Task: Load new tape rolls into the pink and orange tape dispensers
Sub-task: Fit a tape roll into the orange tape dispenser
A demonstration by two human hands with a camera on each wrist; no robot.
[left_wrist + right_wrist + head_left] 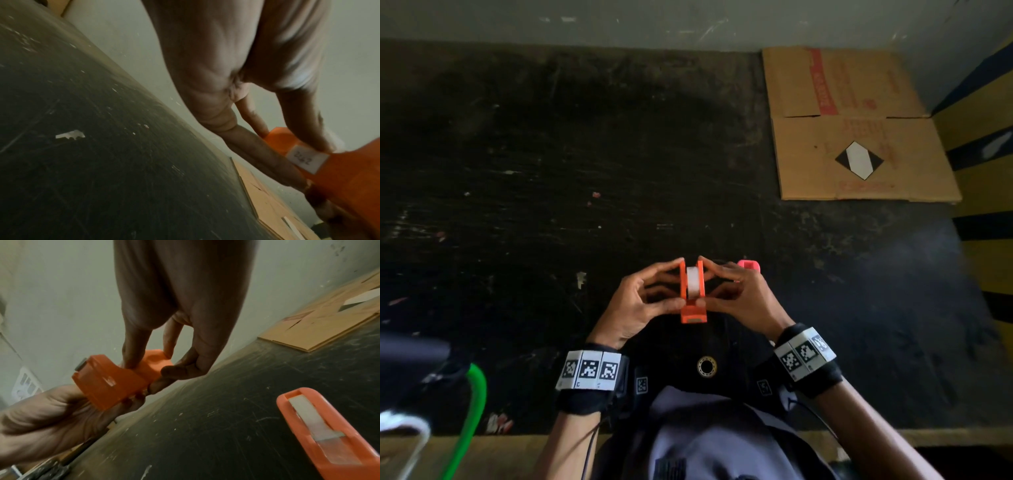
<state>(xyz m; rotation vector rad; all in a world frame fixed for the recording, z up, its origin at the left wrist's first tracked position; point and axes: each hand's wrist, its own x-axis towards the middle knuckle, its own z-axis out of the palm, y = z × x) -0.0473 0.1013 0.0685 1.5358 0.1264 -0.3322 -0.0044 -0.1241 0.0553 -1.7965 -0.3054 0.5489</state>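
Note:
The orange tape dispenser [692, 308] is held up over the dark tabletop [585, 171], with a white tape roll [691, 282] sitting between its two side walls. My left hand [675, 282] pinches its left side with thumb and fingers, and my right hand [709, 282] pinches its right side the same way. The left wrist view shows the orange dispenser [345, 175] with a white label [306, 159]. In the right wrist view, both hands grip the orange dispenser [109, 386]. The pink dispenser [748, 265] lies on the table behind my right hand; the pink dispenser [329, 434] carries tape along its top.
A flattened cardboard box [859, 137] lies at the table's back right. A small gold ring [706, 366] sits on black fabric near my body. A green tube [472, 411] curves at the lower left. A yellow and black striped wall [983, 246] borders the right.

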